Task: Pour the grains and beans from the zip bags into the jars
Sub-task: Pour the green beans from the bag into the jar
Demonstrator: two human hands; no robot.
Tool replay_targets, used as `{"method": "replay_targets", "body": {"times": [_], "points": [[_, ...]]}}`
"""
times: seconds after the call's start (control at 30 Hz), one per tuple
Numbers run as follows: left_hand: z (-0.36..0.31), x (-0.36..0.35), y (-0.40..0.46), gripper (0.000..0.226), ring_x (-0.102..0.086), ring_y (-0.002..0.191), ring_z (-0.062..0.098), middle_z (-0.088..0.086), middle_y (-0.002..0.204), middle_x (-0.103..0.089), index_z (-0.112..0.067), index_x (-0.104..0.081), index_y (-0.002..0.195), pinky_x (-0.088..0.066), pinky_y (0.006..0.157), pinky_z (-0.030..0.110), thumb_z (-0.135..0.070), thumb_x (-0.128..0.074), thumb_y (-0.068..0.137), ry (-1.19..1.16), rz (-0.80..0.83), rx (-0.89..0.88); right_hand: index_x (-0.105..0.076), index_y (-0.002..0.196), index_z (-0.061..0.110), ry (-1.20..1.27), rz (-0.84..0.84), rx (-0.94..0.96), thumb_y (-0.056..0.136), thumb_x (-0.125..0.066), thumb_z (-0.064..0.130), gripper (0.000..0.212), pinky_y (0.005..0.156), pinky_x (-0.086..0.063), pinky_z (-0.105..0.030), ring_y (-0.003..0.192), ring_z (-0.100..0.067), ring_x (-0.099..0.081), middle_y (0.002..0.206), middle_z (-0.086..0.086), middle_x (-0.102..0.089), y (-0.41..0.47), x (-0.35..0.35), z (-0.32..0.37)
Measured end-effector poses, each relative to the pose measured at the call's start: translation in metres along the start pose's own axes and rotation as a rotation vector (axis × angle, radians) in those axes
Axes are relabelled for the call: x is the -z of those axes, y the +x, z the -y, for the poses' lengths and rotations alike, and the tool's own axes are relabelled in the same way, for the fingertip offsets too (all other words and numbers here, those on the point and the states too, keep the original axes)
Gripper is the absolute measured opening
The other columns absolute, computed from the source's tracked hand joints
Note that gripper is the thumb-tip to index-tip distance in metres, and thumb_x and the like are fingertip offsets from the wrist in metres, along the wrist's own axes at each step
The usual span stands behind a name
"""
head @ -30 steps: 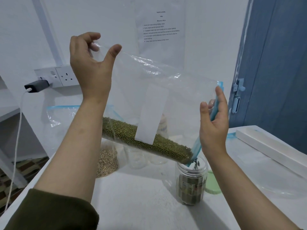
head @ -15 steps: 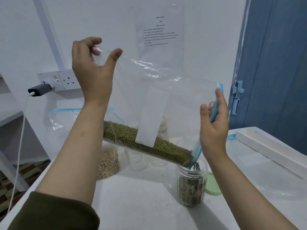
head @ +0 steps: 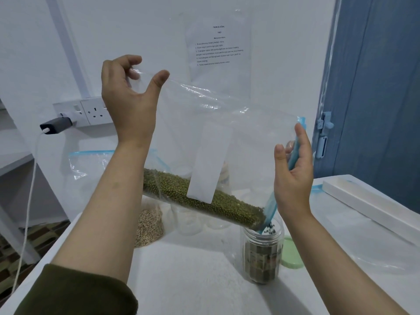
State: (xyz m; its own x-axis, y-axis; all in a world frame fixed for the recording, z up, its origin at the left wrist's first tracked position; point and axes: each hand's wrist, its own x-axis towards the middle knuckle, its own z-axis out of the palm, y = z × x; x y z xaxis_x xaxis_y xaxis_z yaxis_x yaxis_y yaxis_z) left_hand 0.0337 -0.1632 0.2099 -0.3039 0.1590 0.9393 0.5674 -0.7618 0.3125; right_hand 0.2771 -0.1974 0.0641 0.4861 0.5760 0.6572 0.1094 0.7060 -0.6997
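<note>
A clear zip bag [head: 216, 133] hung tilted above the white table [head: 181, 269], its upper corner pinched between the thumb and curled fingers of the left hand [head: 127, 96], while the right hand [head: 293, 176] curled its fingers round the blue zip edge at the lower end. Green beans [head: 200, 198] lay along the bag's bottom fold, spilling from the low corner into an open jar [head: 262, 253] just beneath. Behind stood a grain-filled bag [head: 147, 223], a wall socket [head: 95, 110] and a blue door [head: 375, 87].

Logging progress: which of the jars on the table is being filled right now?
The labelled jar at front right, beside the green lid: the held zip bag spills green beans into it. The jars behind sit untouched.
</note>
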Motion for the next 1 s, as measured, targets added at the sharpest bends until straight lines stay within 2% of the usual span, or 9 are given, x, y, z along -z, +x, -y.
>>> {"method": "replay_targets", "body": {"times": [0.17,0.33,0.43,0.53,0.63,0.7,0.8,0.93,1.0], "points": [[-0.0009,0.0003,-0.0003,0.054,-0.047,0.079,-0.009,-0.014,0.094,-0.046,-0.004,-0.063,0.107,-0.038,0.080,0.011,-0.047,-0.078,0.080,0.007,-0.004,-0.003,-0.039,0.146,0.035,0.006,0.007,0.000,0.101,-0.055,0.029,0.048,0.105,-0.040,-0.014,0.122,0.011,-0.050,0.138,0.026,-0.045,-0.0004,0.0003,-0.0011],[-0.0015,-0.0003,-0.0006,0.053,-0.047,0.079,-0.009,-0.015,0.094,-0.046,-0.004,-0.063,0.107,-0.038,0.080,0.011,-0.047,-0.078,0.080,0.011,-0.006,-0.006,-0.040,0.146,0.035,0.013,0.011,-0.001,0.102,-0.056,0.029,0.047,0.100,-0.040,-0.012,0.115,0.008,-0.052,0.124,0.036,-0.050,-0.0002,0.0008,-0.0024],[-0.0017,-0.0006,-0.0002,0.053,-0.046,0.079,-0.008,-0.015,0.094,-0.046,-0.004,-0.063,0.107,-0.038,0.080,0.011,-0.048,-0.078,0.080,0.011,-0.004,-0.004,-0.040,0.145,0.035,0.012,0.004,0.002,0.102,-0.056,0.028,0.047,0.102,-0.040,-0.013,0.116,0.003,-0.053,0.137,0.017,-0.051,0.0008,-0.0004,-0.0019],[-0.0011,0.0002,0.0002,0.054,-0.047,0.079,-0.008,-0.015,0.094,-0.046,-0.005,-0.063,0.107,-0.039,0.080,0.012,-0.048,-0.078,0.080,0.016,-0.011,0.000,-0.040,0.144,0.035,0.010,0.000,0.010,0.102,-0.056,0.027,0.046,0.099,-0.040,-0.011,0.113,0.002,-0.053,0.136,0.013,-0.052,0.0021,-0.0025,-0.0020],[-0.0006,0.0007,-0.0008,0.052,-0.046,0.079,-0.009,-0.013,0.094,-0.046,-0.005,-0.063,0.107,-0.039,0.081,0.011,-0.047,-0.078,0.080,0.017,-0.008,0.006,-0.039,0.144,0.036,0.001,0.005,0.013,0.102,-0.056,0.028,0.046,0.098,-0.040,-0.010,0.111,0.003,-0.053,0.139,-0.002,-0.052,0.0029,-0.0035,-0.0038],[-0.0002,0.0008,-0.0013,0.051,-0.046,0.079,-0.009,-0.013,0.094,-0.045,-0.006,-0.062,0.107,-0.038,0.081,0.011,-0.046,-0.079,0.080,0.020,-0.007,0.005,-0.039,0.144,0.036,-0.005,0.002,0.017,0.102,-0.056,0.028,0.046,0.098,-0.039,-0.009,0.110,0.005,-0.053,0.139,0.000,-0.052,0.0027,-0.0041,-0.0052],[0.0004,0.0007,-0.0018,0.050,-0.047,0.080,-0.007,-0.013,0.093,-0.046,-0.008,-0.062,0.106,-0.041,0.082,0.013,-0.046,-0.079,0.080,0.014,-0.009,0.004,-0.039,0.143,0.036,-0.009,-0.002,0.020,0.102,-0.056,0.027,0.045,0.098,-0.038,-0.009,0.111,0.004,-0.053,0.134,0.013,-0.053,0.0020,-0.0040,-0.0071],[0.0002,-0.0002,-0.0020,0.045,-0.047,0.080,-0.006,-0.013,0.093,-0.046,-0.015,-0.059,0.104,-0.041,0.082,0.013,-0.047,-0.079,0.080,0.016,-0.006,-0.007,-0.039,0.145,0.035,-0.008,-0.002,0.010,0.102,-0.056,0.028,0.046,0.098,-0.040,-0.012,0.111,0.000,-0.053,0.132,-0.001,-0.053,0.0006,-0.0024,-0.0073],[0.0004,-0.0006,-0.0020,0.045,-0.047,0.080,-0.007,-0.013,0.093,-0.046,-0.016,-0.058,0.104,-0.041,0.082,0.014,-0.047,-0.079,0.080,0.015,-0.006,-0.014,-0.039,0.145,0.035,-0.009,-0.005,0.004,0.102,-0.055,0.029,0.046,0.099,-0.040,-0.012,0.113,0.000,-0.053,0.136,0.001,-0.053,0.0000,-0.0024,-0.0073]]}}
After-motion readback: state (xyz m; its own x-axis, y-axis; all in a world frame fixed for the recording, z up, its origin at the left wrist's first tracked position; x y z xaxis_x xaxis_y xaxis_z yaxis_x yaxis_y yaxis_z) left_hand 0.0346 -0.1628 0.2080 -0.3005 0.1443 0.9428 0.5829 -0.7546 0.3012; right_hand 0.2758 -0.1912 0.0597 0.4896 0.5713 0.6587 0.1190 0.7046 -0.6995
